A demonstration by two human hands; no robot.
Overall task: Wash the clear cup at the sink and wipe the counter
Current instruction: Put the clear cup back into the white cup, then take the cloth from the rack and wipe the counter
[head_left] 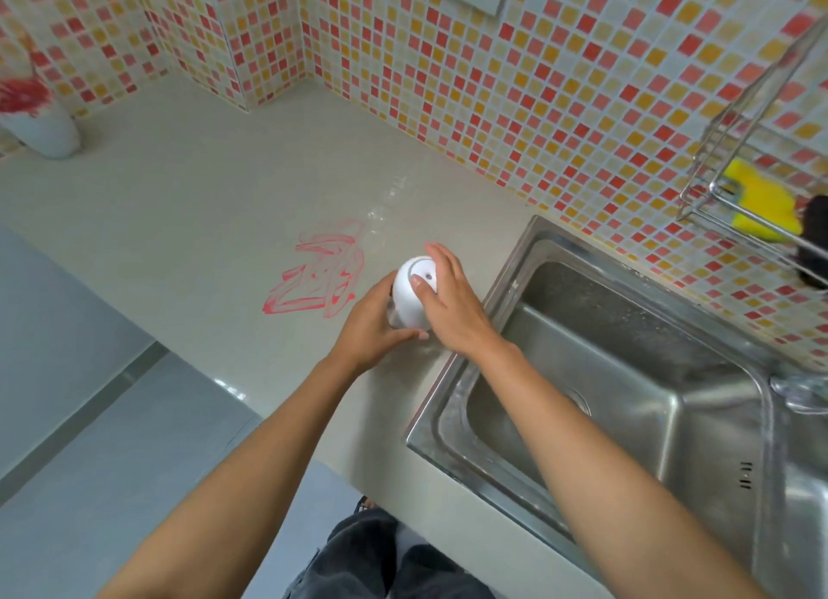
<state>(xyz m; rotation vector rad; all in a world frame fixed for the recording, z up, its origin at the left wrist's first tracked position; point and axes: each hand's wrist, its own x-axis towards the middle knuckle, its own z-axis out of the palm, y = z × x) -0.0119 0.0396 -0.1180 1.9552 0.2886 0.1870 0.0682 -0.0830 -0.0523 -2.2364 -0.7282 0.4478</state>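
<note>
A clear cup (396,319) with a white domed lid (411,290) stands on the pale counter (192,222), just left of the steel sink (618,374). My left hand (372,318) wraps around the cup's clear body from the left. My right hand (452,302) grips the white lid from the right, thumb on its top and fingers around its far side. A red scribbled stain (318,276) marks the counter right behind and left of the cup. Most of the clear body is hidden by my hands.
A wire rack (717,186) on the tiled wall at the right holds a yellow sponge (761,199) and a dark item (813,240). The tap base (797,390) sits at the sink's right edge. A white vase (45,132) stands far left. The counter's front edge runs diagonally below my arms.
</note>
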